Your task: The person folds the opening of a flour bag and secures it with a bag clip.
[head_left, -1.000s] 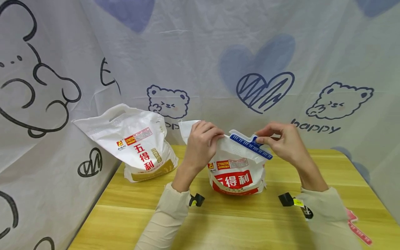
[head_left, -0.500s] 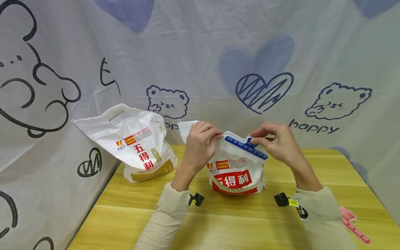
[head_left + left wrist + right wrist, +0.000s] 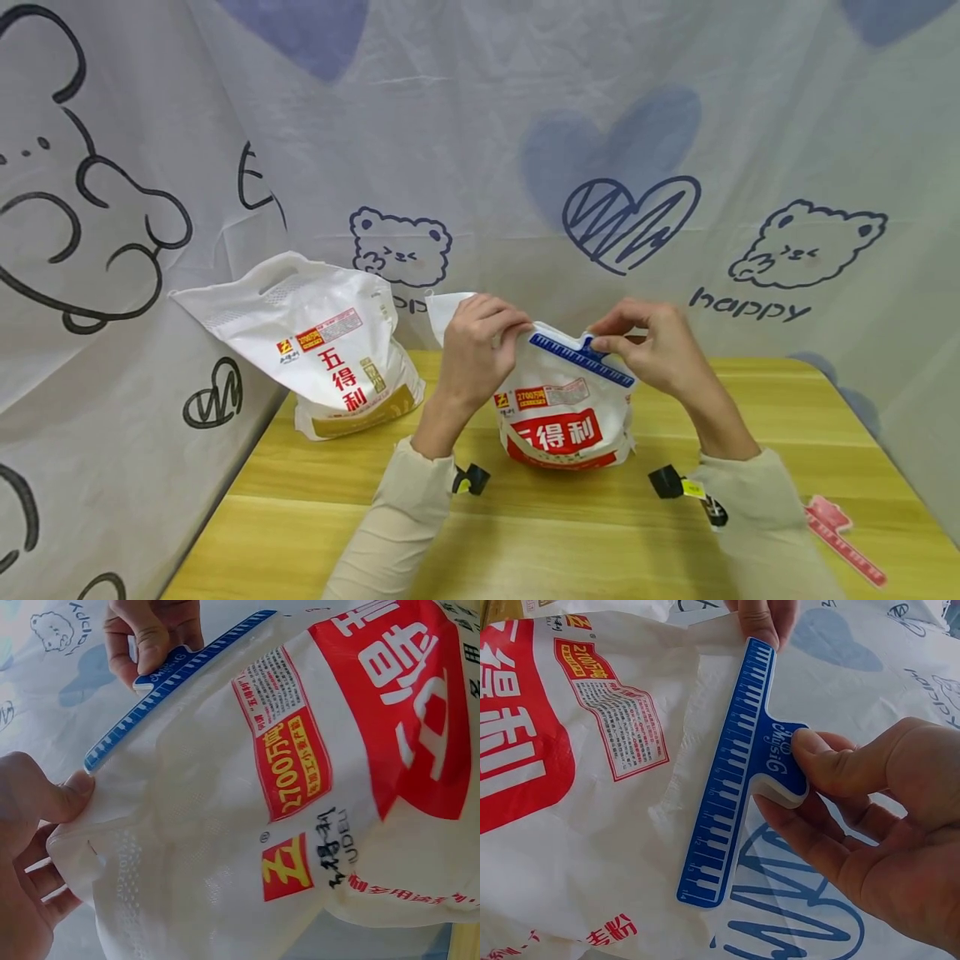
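A white flour bag (image 3: 558,429) with a red printed panel stands on the table, its top edge folded. My left hand (image 3: 480,346) pinches that edge at the left corner, thumb on the near side in the left wrist view. Along the rest of the fold lies a blue bag clip (image 3: 727,780) with a piano-key pattern and white lettering on its tab. My right hand (image 3: 645,342) pinches the tab between thumb and fingers. The clip's left end reaches right up to my left fingertips (image 3: 79,784). The bag's back side is hidden.
To the left, a second white flour bag (image 3: 300,342) with a gold base band leans against the printed cloth backdrop (image 3: 480,150). A pink clip (image 3: 847,537) lies on the wooden table (image 3: 570,542) near its right edge.
My right hand has moved left with the blue clip, bringing it along the bag's top edge to my left fingers. The left hand keeps its pinch and has hardly moved.
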Action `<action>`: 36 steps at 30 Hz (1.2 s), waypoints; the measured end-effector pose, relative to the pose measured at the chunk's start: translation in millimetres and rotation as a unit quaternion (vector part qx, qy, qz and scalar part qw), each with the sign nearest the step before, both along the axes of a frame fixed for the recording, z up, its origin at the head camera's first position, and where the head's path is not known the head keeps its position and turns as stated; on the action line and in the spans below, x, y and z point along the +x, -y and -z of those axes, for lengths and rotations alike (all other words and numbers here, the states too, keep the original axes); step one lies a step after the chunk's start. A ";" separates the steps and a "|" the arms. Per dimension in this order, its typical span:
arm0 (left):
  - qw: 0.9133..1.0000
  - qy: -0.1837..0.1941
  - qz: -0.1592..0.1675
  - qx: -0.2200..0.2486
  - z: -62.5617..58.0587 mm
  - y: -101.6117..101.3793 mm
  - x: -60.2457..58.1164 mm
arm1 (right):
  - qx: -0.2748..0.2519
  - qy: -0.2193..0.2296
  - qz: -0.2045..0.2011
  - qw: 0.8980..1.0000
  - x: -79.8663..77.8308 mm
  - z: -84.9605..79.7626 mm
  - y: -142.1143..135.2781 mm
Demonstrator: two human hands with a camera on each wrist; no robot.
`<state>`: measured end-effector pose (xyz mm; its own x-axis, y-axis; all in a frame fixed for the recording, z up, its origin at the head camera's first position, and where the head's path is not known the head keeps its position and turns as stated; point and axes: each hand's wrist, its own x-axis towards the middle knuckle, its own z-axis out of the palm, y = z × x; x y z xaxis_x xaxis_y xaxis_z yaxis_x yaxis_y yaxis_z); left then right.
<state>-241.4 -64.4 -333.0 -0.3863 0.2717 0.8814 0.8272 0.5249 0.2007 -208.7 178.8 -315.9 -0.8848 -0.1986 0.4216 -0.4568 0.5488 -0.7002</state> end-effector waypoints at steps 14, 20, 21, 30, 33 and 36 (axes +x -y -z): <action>0.999 0.031 0.003 0.016 -2.8 -7.1 1.5 | 0.010 -0.007 0.003 1.000 0.1 3.4 2.2; 0.999 0.033 0.008 0.027 -1.0 -10.1 0.6 | -0.011 -0.012 0.005 1.000 0.9 10.1 0.1; 0.999 0.035 0.009 0.028 -0.9 -10.6 0.6 | -0.016 -0.014 0.003 1.000 0.8 11.3 -0.4; 0.998 0.055 0.015 0.014 1.0 -6.5 0.5 | -0.059 -0.027 -0.001 0.998 3.2 21.6 -2.1; 0.998 0.059 0.014 0.009 1.0 -4.8 1.4 | -0.065 -0.029 -0.004 0.997 3.3 22.8 -2.2; 0.998 0.055 0.018 0.007 1.2 -3.7 2.1 | -0.075 -0.035 -0.008 0.997 4.4 24.0 -2.0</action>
<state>-239.3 -60.7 -334.2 -0.4717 0.2756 0.8376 0.8182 0.4910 0.2992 -204.3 180.7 -339.9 -0.8499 -0.1424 0.5073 -0.5143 0.4335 -0.7400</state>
